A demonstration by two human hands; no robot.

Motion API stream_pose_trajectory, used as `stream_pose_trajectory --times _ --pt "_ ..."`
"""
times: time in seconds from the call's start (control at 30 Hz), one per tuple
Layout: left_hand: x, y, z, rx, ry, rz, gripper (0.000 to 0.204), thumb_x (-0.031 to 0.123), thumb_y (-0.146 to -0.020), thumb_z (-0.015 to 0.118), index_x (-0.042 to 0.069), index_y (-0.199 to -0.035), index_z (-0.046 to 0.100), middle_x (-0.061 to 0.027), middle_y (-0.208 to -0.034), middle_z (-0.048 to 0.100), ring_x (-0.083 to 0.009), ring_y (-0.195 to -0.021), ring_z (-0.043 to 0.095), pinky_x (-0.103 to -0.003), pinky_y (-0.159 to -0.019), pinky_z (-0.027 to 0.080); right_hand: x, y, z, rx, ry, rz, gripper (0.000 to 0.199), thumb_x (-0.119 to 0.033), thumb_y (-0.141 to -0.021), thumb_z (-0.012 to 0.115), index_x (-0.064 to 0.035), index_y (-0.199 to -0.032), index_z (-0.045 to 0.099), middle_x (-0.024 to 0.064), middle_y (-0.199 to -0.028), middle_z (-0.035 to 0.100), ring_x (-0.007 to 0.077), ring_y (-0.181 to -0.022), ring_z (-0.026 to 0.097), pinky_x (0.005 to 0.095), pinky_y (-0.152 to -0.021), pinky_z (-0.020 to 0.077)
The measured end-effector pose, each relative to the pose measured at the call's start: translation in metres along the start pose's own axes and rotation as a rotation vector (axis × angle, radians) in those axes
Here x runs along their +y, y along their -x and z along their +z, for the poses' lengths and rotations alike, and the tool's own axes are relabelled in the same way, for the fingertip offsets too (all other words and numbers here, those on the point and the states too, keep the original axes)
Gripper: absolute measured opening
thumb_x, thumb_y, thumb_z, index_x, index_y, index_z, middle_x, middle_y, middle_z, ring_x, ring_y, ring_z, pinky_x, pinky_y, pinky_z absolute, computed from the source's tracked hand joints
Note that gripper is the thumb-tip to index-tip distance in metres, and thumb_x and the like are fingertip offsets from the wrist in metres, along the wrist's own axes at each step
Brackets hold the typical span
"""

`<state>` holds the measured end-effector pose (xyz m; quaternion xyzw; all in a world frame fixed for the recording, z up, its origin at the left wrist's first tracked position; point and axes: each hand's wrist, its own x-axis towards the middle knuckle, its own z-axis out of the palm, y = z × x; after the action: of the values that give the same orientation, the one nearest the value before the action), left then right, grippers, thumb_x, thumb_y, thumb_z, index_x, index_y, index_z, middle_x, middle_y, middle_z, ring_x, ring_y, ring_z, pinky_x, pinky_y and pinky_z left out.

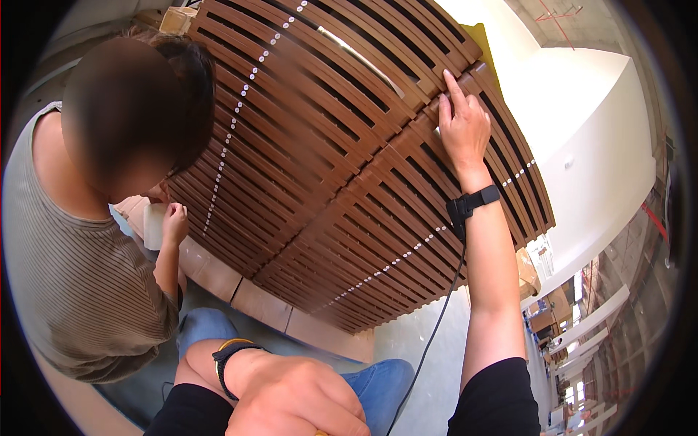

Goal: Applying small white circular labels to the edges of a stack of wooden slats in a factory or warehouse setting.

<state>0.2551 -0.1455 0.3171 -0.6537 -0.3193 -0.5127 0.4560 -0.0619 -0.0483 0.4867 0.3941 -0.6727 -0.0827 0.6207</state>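
Observation:
Brown slatted strips [349, 156], long and grooved with dark slots, lie side by side in two banks that meet along a diagonal seam. Small white round dots [235, 110] run in rows across them. My right hand [465, 129] rests at the far right end of the seam, index finger stretched onto a strip's end and thumb spread from it. Close to me, my left hand [298, 400] is curled closed over my lap. A speck of yellow shows under it at the lower edge; what it holds is hidden.
At the left a person in a striped top [80, 261] leans over the strips, holding a pale sheet or roll [153, 227]. A black cable [429, 345] hangs from my right wristband. Cardboard [327, 334] edges the near side; boxes [529, 272] stand at the right.

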Motion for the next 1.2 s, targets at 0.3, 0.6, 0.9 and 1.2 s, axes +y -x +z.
stream_pose_trajectory --times 0.3,0.6,0.9,1.2 --pt "-0.007 -0.002 -0.002 -0.040 0.019 -0.024 0.025 0.006 -0.086 0.046 0.004 -0.062 0.049 -0.0076 -0.061 0.053 -0.0160 -0.047 0.052 -0.024 -0.047 0.042 -0.006 0.009 0.000 -0.003 0.034 -0.050 0.042 -0.027 -0.086 0.057 -0.0286 -0.127 0.052 0.0049 -0.067 0.050 0.0218 -0.064 0.053 0.0352 -0.062 0.0370" --pt "-0.007 0.001 -0.001 0.001 -0.006 -0.017 0.024 0.005 -0.086 0.046 0.004 -0.062 0.048 -0.0077 -0.060 0.052 -0.0154 -0.046 0.051 -0.024 -0.045 0.041 -0.013 0.017 0.007 0.015 0.037 -0.053 0.039 -0.025 -0.084 0.059 -0.0269 -0.123 0.056 0.0027 -0.065 0.048 0.0194 -0.064 0.052 0.0355 -0.066 0.0356" --pt "-0.011 0.022 -0.001 -0.027 0.172 -0.056 0.012 0.006 -0.086 0.053 0.004 -0.074 0.055 -0.0134 -0.073 0.058 -0.0257 -0.061 0.057 -0.037 -0.057 0.049 -0.010 0.022 0.004 0.024 0.053 -0.135 0.036 -0.028 -0.085 0.059 -0.0274 -0.121 0.058 0.0017 -0.067 0.046 0.0180 -0.068 0.048 0.0338 -0.069 0.0337" --pt "-0.018 0.009 0.016 0.177 0.061 -0.011 0.022 0.006 -0.086 0.047 0.005 -0.064 0.049 -0.0085 -0.062 0.052 -0.0178 -0.049 0.051 -0.028 -0.047 0.041 -0.016 0.031 0.004 -0.005 -0.022 -0.126 0.034 -0.033 -0.086 0.058 -0.0273 -0.119 0.060 0.0015 -0.066 0.045 0.0178 -0.067 0.048 0.0337 -0.068 0.0335"
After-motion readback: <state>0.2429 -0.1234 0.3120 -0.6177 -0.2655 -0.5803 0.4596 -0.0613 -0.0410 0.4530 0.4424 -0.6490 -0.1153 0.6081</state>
